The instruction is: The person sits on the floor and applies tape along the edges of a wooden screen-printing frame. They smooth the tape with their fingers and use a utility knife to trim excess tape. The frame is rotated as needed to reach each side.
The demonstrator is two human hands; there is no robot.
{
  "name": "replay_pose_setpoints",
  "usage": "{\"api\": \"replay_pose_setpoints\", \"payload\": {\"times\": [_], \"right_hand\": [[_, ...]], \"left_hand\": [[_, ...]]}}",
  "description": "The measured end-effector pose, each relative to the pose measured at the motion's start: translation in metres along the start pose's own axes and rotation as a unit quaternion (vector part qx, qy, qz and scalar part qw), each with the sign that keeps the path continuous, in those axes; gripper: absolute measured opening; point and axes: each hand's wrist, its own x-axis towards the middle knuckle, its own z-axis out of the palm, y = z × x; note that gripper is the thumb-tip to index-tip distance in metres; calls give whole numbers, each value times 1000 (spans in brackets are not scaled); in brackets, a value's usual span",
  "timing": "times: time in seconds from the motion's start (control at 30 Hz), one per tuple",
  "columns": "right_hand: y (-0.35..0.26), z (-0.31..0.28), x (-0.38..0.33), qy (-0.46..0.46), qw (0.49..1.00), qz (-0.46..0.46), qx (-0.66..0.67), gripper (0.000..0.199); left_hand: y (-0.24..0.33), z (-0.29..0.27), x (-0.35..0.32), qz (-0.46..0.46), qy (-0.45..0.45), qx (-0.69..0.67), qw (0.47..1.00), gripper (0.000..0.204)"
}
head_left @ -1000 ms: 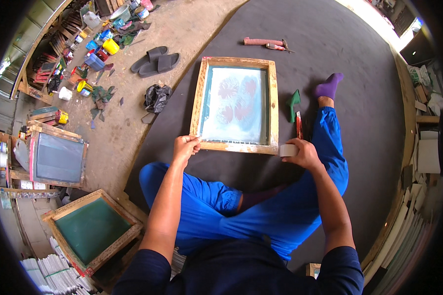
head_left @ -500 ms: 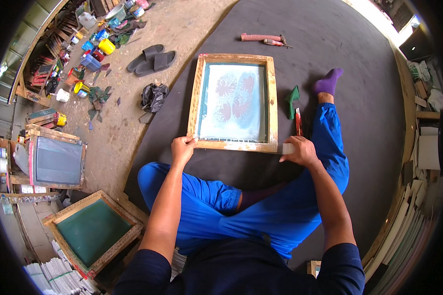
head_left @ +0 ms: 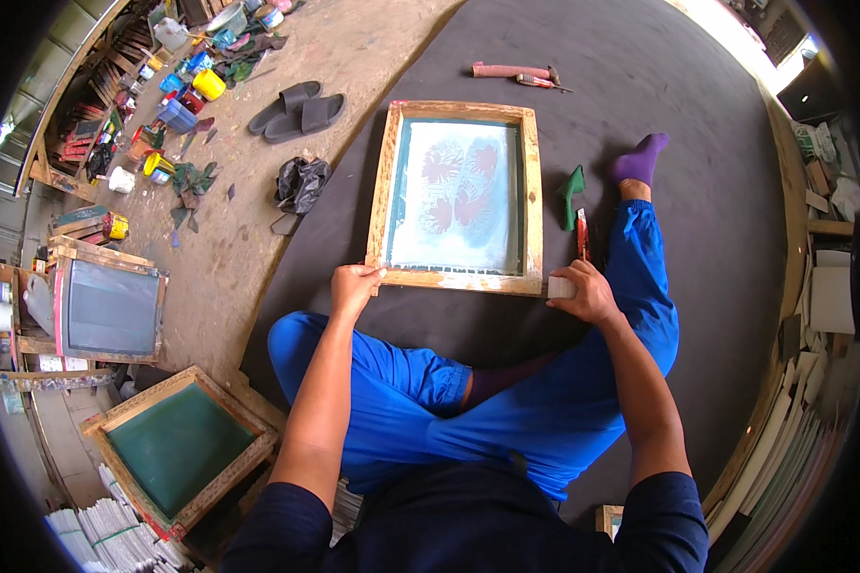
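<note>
The wooden-framed screen lies flat on the black mat; the left hand is pinched closed at its near left corner. Beside the near right corner, the right hand grips a pale roll. Off left, a yellow tub may carry a label, too small to read.

Wooden frame: light tan, with white smears along the lower rail and a reddish upper-left corner. Mesh panel: white shading to pale blue, bordered in dark green. Motifs: four, mauve-brown, feathery-edged, arranged two by two. Roll: white. Knife: red. Cloth scrap: green. Work surface: plain dark grey. Hammer handle: dull pink. Trousers: solid bright blue. Sock: purple. Sandals: dark grey.
</note>
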Motion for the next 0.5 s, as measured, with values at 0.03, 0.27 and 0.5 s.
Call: {"api": "replay_pose_setpoints", "payload": {"times": [0.03,0.27,0.5], "right_hand": [[0,1,1,-1,1000,-1,-4,55],[3,10,5,4,999,-16,-40,55],[3,16,10,8,997,-36,-71,54]], "left_hand": [[1,1,0,-1,3,15,1000,21],[11,9,-5,30,40,144,988,19],[21,13,-10,32,70,237,968,22]]}}
